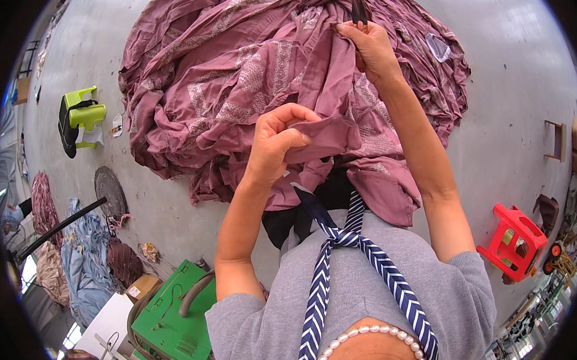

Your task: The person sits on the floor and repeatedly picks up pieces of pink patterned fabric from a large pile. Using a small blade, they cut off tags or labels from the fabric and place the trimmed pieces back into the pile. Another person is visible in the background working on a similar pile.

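The left hand [269, 148] has its grip closed, pinching an edge of mauve patterned cloth [325, 138]. The right hand [376, 55] grips a fold farther up, also closed — a dark pointed thing [358, 11] juts beyond it. The cloth spreads in a big heap over the grey floor [517, 99] — a lime stool [87, 115] to the left, a red stool [505, 236] to the right.

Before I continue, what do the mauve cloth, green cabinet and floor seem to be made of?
Mauve cloth: thin fabric, fibre unclear, mostly matte; it creases softly and shows pale patterned bands. Green cabinet: likely painted metal, judging by its flat panels and even colour. Floor: perhaps sealed concrete; it looks smooth, grey and faintly shiny.
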A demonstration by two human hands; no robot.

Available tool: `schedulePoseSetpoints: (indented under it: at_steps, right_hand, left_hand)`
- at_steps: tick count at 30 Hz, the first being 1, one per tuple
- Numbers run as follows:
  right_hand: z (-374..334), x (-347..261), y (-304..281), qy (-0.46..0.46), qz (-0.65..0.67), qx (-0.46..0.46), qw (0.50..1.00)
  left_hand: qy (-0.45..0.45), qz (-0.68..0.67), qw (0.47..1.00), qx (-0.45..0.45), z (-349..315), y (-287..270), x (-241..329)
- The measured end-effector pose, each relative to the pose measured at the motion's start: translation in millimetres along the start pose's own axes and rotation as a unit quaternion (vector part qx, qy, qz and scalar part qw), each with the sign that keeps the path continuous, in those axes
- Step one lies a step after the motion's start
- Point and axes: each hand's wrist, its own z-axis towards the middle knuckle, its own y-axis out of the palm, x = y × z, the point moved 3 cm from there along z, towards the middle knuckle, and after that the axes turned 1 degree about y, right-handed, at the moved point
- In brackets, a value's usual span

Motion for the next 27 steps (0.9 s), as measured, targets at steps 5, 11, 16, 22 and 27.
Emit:
schedulePoseSetpoints:
  at_steps: [5, 11, 16, 22, 27]
  right_hand:
    - [3.4, -0.6, -3.4, 0.030, 0.025, -0.007, 0.999]
    - [6.0, -0.7, 9.3, 0.033, 0.021, -0.028, 0.999]
    - [14.0, 2.1, 8.1, -0.037, -0.102, -0.059, 0.992]
    - [-57.6, -28.8, 28.7, -0.322, -0.406, 0.002, 0.855]
    - [-100.3, -21.5, 37.1, -0.338, -0.363, -0.089, 0.864]
  left_hand:
    - [0.019, 0.005, 1.000, -0.003, -8.4, -20.3, 12.4]
    - [0.030, 0.147, 0.985, 0.088, -8.8, -28.4, 13.3]
    - [0.033, 0.046, 0.997, 0.059, -11.7, -40.7, 12.7]
    - [0.000, -0.202, 0.979, 0.036, -14.0, -36.4, 17.1]
    - [0.004, -0.289, 0.955, 0.058, -11.3, -37.8, 12.4]
